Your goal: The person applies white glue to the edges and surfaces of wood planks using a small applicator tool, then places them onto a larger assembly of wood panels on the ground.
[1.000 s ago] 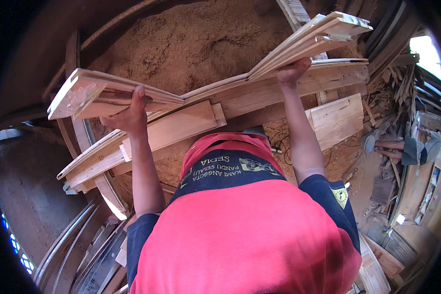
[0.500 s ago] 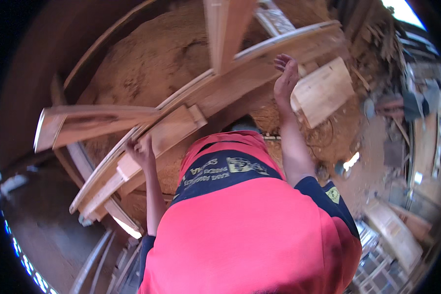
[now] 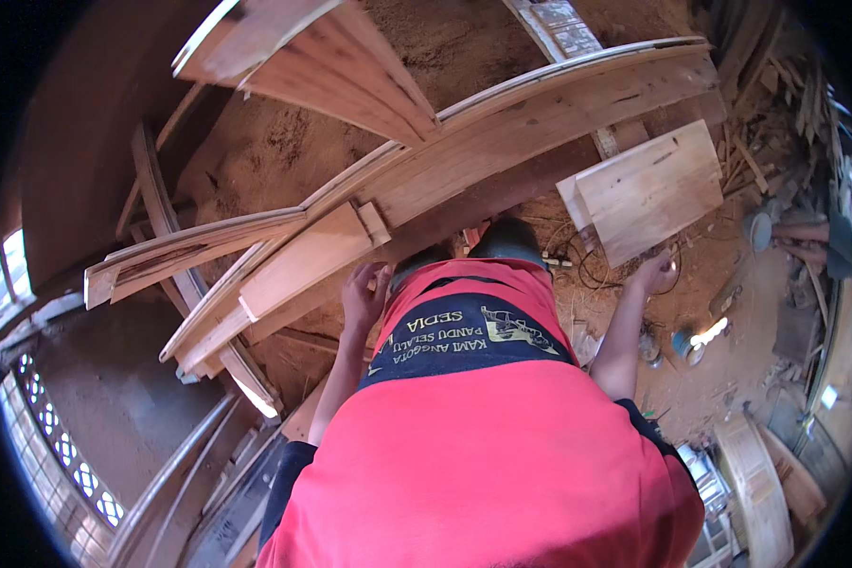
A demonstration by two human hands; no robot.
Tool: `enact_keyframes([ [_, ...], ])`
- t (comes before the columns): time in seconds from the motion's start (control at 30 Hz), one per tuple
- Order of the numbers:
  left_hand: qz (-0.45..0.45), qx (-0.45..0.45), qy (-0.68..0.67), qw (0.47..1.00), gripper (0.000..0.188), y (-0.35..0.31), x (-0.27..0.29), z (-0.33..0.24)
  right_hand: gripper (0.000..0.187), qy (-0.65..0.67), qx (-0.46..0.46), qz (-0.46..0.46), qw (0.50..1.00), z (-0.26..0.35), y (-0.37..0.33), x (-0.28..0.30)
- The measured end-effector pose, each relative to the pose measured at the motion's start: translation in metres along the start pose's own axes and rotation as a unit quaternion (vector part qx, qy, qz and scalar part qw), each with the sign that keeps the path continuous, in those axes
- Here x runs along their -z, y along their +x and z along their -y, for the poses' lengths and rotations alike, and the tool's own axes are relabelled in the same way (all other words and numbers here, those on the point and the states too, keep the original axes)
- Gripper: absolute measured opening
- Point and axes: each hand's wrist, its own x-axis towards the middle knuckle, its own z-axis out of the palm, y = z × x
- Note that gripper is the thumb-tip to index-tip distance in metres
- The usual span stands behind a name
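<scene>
**Hand Clearance and Support Check**

My left hand [image 3: 363, 293] is loosely curled, fingers parted and holding nothing; it is near the right end of the short board [image 3: 308, 263]. My right hand [image 3: 653, 272], fingers bent, is just beside the near edge of the pale panel [image 3: 651, 194]. I cannot tell whether it touches the panel or pinches anything.

The left board [image 3: 189, 248] and the far board [image 3: 355, 80] meet the far edge of the long plank [image 3: 559, 118] at their near ends.

Handling: in my judgement, grip each board by both long edges, keep fingers clear of the plank's edge, and confirm firm bearing before slackening the grip.

View limits: the top of the view cuts off part of the far board. Whatever supports both boards' outer ends is not discernible. Another person's legs [image 3: 803, 233], far right, show only in part.
</scene>
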Motion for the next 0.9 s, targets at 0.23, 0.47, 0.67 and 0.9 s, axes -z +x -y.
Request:
enact_keyframes([
  [0.23, 0.122, 0.209, -0.046, 0.969, 0.043, -0.015, -0.054, -0.046, 0.078, 0.259, -0.281, 0.306, 0.872, -0.024, -0.007, -0.004],
  [0.47, 0.147, 0.222, -0.148, 0.952, 0.04, -0.023, -0.088, -0.084, 0.088, 0.398, -0.361, 0.452, 0.712, -0.02, -0.006, -0.019],
  [0.67, 0.204, 0.21, -0.139, 0.946, 0.041, -0.003, -0.078, -0.07, 0.081, 0.182, -0.283, 0.275, 0.901, -0.014, -0.015, -0.024],
  [0.9, 0.232, 0.103, -0.11, 0.961, 0.047, 0.015, -0.06, -0.019, 0.058, 0.196, -0.075, 0.205, 0.956, -0.028, -0.039, 0.031],
])
